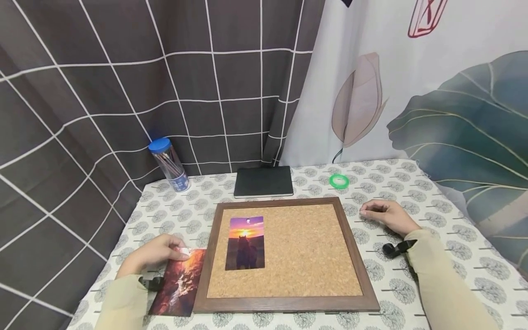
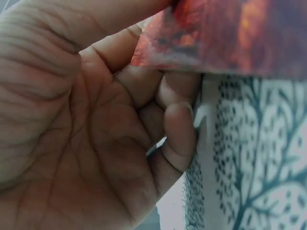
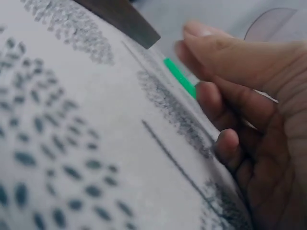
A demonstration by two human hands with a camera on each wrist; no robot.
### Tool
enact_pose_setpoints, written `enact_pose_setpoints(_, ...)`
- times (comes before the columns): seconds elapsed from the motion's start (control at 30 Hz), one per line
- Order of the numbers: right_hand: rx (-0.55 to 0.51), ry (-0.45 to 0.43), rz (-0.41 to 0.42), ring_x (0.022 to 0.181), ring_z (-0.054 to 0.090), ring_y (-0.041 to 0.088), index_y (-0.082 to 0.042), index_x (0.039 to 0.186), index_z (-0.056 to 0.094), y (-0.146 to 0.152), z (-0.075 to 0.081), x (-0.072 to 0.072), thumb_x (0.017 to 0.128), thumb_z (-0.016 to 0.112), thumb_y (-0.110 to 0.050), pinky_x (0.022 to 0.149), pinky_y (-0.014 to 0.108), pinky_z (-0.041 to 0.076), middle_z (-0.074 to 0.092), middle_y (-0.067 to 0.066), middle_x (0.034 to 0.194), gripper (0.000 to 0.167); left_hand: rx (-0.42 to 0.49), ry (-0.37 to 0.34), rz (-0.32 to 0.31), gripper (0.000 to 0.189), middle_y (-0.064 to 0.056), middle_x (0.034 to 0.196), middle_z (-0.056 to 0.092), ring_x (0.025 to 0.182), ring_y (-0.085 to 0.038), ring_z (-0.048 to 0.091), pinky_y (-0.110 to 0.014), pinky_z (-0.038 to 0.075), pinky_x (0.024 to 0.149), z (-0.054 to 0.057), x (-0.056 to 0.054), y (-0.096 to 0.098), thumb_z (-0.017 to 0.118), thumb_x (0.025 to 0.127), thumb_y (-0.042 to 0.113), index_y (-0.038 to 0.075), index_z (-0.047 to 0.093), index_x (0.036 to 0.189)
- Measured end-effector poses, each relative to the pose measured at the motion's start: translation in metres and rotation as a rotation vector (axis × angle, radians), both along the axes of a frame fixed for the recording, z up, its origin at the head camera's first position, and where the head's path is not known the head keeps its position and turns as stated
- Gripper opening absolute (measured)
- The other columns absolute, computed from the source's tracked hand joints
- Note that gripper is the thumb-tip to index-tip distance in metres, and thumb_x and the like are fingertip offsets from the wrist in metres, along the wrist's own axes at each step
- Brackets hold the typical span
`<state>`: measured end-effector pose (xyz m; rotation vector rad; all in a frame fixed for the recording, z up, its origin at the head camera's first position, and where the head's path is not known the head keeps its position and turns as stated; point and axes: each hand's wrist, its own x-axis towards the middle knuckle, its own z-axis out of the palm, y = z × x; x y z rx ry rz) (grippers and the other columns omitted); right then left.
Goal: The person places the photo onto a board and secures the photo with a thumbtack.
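Observation:
At the left of the corkboard [image 1: 309, 256], my left hand [image 1: 158, 252] pinches the top corner of a photo print [image 1: 180, 286] showing a red canyon with white water. In the left wrist view the thumb lies over the print [image 2: 225, 38] and the fingers are behind it. The print's right edge meets the board's wooden frame. My right hand [image 1: 389, 215] rests on the tablecloth right of the board, its fingers loosely curled, with nothing seen between them. On the cork's left side is a second photo [image 1: 246, 245], a horse before a purple sunset, with a small pale spot at its top.
A roll of green tape [image 1: 339, 181] lies behind the board on the right. Near the back edge sits a black notebook [image 1: 264, 181]. A clear jar [image 1: 171, 167] with a blue lid holds thin sticks at the back left. Curtains hang behind the table.

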<state>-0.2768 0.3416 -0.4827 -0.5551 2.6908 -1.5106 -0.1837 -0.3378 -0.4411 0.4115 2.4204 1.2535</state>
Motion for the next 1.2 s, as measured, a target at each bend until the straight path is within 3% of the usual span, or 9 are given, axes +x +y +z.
enact_pose_setpoints(0.23, -0.015, 0.053, -0.098, 0.081, 0.063, 0.016, -0.008, 0.110, 0.072, -0.005, -0.002, 0.002, 0.095, 0.071, -0.028, 0.069, 0.025, 0.049, 0.072, 0.003, 0.098, 0.025, 0.070, -0.053, -0.006, 0.015, -0.004, 0.079, 0.067, 0.070, -0.013, 0.063, -0.028, 0.054, 0.065, -0.002, 0.005, -0.012, 0.069, 0.091, 0.009, -0.006, 0.068, 0.093)
enact_pose_setpoints(0.37, 0.005, 0.092, -0.131, 0.078, 0.063, 0.016, -0.010, 0.107, 0.074, -0.007, -0.003, 0.000, 0.094, 0.073, -0.029, 0.067, 0.025, 0.048, 0.072, 0.001, 0.096, 0.023, 0.052, 0.030, -0.013, 0.013, 0.000, 0.076, 0.064, 0.068, -0.009, 0.059, -0.027, 0.052, 0.062, 0.004, 0.004, -0.013, 0.069, 0.093, 0.012, -0.002, 0.069, 0.093)
enact_pose_setpoints(0.5, 0.021, 0.106, -0.151, 0.080, 0.064, 0.016, -0.011, 0.107, 0.074, -0.009, -0.004, -0.001, 0.094, 0.073, -0.030, 0.069, 0.024, 0.050, 0.072, 0.001, 0.097, 0.023, 0.017, 0.134, -0.009, 0.011, 0.003, 0.076, 0.061, 0.068, -0.006, 0.055, -0.026, 0.049, 0.060, 0.018, 0.003, -0.009, 0.070, 0.093, 0.013, 0.002, 0.070, 0.095)
enact_pose_setpoints(0.7, 0.021, 0.077, -0.185, 0.079, 0.061, 0.016, -0.010, 0.105, 0.073, -0.012, -0.004, -0.001, 0.093, 0.073, -0.032, 0.068, 0.024, 0.047, 0.071, 0.004, 0.096, 0.025, -0.004, 0.181, 0.029, 0.015, 0.002, 0.074, 0.060, 0.063, -0.007, 0.053, -0.027, 0.049, 0.056, 0.047, -0.001, 0.006, 0.072, 0.092, 0.015, 0.004, 0.070, 0.101)
enact_pose_setpoints(0.87, 0.019, 0.098, -0.189, 0.083, 0.064, 0.014, -0.008, 0.108, 0.072, -0.011, 0.000, -0.003, 0.096, 0.070, -0.032, 0.070, 0.022, 0.050, 0.072, 0.007, 0.099, 0.027, 0.065, 0.222, 0.094, 0.019, -0.001, 0.075, 0.064, 0.061, -0.009, 0.057, -0.031, 0.053, 0.054, 0.065, -0.009, 0.028, 0.072, 0.092, 0.015, 0.002, 0.069, 0.106)
enact_pose_setpoints(1.0, 0.005, 0.096, -0.192, 0.092, 0.066, 0.016, -0.008, 0.112, 0.071, -0.019, 0.016, -0.003, 0.096, 0.068, -0.036, 0.076, 0.021, 0.052, 0.071, 0.006, 0.106, 0.032, 0.147, 0.220, 0.107, 0.028, -0.009, 0.087, 0.067, 0.072, -0.012, 0.063, -0.033, 0.057, 0.063, 0.075, -0.020, 0.056, 0.068, 0.094, 0.009, -0.005, 0.064, 0.118)
enact_pose_setpoints(1.2, 0.003, 0.092, -0.129, 0.098, 0.066, 0.029, -0.010, 0.112, 0.071, -0.051, 0.046, -0.003, 0.096, 0.068, -0.038, 0.079, 0.031, 0.054, 0.072, 0.008, 0.107, 0.032, 0.208, 0.171, 0.188, 0.042, -0.019, 0.107, 0.067, 0.087, -0.019, 0.068, -0.037, 0.059, 0.077, 0.073, -0.041, 0.117, 0.067, 0.093, 0.004, -0.007, 0.056, 0.133)
